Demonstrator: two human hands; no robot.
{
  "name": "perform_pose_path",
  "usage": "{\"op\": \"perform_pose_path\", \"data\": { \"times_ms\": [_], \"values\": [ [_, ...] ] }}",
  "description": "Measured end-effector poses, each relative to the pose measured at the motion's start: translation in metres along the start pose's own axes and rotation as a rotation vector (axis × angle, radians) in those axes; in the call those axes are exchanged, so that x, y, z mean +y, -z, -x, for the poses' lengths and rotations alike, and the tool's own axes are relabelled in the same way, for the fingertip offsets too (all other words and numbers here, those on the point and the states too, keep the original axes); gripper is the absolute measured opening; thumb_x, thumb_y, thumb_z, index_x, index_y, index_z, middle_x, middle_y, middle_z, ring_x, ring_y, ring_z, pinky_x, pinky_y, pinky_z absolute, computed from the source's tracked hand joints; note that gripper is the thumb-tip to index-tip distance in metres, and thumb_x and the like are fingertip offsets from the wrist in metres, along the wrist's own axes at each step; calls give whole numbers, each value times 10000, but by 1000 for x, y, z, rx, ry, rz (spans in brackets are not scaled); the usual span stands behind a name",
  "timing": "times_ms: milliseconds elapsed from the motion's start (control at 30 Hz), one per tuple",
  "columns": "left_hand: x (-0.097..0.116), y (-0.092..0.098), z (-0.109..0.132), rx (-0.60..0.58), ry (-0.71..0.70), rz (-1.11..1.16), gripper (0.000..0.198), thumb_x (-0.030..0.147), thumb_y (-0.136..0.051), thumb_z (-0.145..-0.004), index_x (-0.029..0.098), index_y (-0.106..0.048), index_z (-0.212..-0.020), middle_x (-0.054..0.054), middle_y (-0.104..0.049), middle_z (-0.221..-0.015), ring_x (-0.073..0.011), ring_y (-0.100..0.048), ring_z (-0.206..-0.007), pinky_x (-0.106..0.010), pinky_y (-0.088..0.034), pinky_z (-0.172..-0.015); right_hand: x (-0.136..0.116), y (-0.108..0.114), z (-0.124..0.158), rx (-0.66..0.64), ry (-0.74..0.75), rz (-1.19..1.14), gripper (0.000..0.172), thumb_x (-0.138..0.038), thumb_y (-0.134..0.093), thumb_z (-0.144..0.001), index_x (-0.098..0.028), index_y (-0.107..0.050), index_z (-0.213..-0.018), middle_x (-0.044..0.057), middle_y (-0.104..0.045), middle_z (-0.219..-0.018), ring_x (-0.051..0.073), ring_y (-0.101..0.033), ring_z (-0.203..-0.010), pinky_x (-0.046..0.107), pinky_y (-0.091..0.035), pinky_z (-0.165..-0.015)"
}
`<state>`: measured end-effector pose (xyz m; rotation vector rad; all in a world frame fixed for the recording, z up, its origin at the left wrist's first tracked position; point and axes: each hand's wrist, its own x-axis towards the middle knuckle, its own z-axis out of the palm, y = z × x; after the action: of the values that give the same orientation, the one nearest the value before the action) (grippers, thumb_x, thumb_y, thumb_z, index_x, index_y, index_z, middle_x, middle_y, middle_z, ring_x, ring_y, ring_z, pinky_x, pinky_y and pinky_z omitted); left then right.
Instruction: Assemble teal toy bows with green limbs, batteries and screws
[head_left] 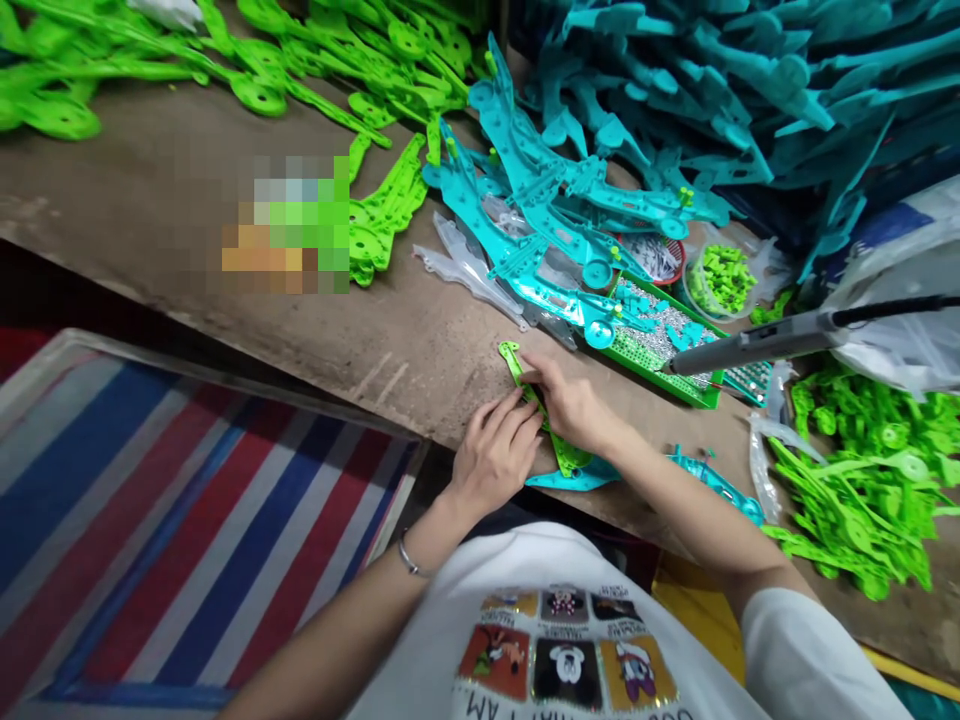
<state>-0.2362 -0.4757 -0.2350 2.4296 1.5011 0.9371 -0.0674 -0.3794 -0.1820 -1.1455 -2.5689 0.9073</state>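
A narrow lime-green plastic part (560,448) lies at the table's near edge, partly over a turquoise plastic part (577,479). My left hand (495,452) rests against it from the left, fingers bent together at its edge. From the right, my right hand (576,408) grips its middle with thumb and bent index finger. Both hands hide the middle of the green part, so any small piece under the fingertips cannot be seen. Another turquoise part (716,487) sits beneath my right forearm.
Turquoise parts (540,235) lie ahead beside a green basket (667,375) of small metal pieces. A tub (721,283) of green bits and a grey electric screwdriver (750,343) are to the right. Green parts (862,480) heap at right. A striped sheet (210,520) covers something left.
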Motion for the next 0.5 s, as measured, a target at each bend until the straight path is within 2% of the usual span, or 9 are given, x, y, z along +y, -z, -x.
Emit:
{"op": "perform_pose_path", "data": {
  "times_ms": [100,167,267,367,433,500],
  "values": [
    [-1,-1,1,-4,6,2,372,193,-588,-967,138,-606,-1334,-149,-676,-1362,-320,-521,-1423,-499,-411,-1151,-10,1,-1,-87,38,254,542,-103,-424,-1013,-168,-325,-1543,131,-724,-1228,218,-729,-1035,305,-583,-831],
    [-1,-2,2,-5,4,-1,329,185,-589,-956,128,-635,-1276,-163,-690,-1319,-330,-536,-1406,-511,-424,-1147,-18,-1,-3,-95,88,394,383,-136,-390,-1051,-125,-448,-1429,135,-726,-1108,236,-707,-995,336,-570,-843],
    [-1,-4,3,19,-1,-18,271,174,-582,-941,119,-668,-1192,-186,-705,-1256,-343,-576,-1356,-531,-453,-1124,-25,-4,-5,-54,160,484,222,-151,-372,-1068,-136,-566,-1174,124,-706,-1007,241,-670,-972,370,-538,-904],
    [-2,-4,3,29,0,-10,277,171,-580,-939,127,-669,-1197,-186,-700,-1276,-337,-570,-1371,-529,-462,-1122,-22,0,-12,-47,176,481,158,-139,-437,-1036,-155,-593,-1059,99,-705,-930,221,-652,-858,354,-510,-843],
    [-2,-4,3,20,-1,1,315,169,-577,-945,138,-653,-1249,-174,-689,-1321,-328,-538,-1412,-525,-455,-1131,-17,7,-23,-20,149,444,176,-136,-508,-983,-153,-617,-1121,77,-715,-892,216,-643,-807,341,-487,-784],
    [-2,-4,2,23,-9,2,360,167,-572,-954,151,-631,-1308,-166,-681,-1352,-322,-524,-1430,-527,-452,-1131,-10,13,-40,85,102,420,257,-135,-525,-955,-157,-630,-1189,79,-725,-912,223,-638,-838,341,-469,-782]
  ]
}}
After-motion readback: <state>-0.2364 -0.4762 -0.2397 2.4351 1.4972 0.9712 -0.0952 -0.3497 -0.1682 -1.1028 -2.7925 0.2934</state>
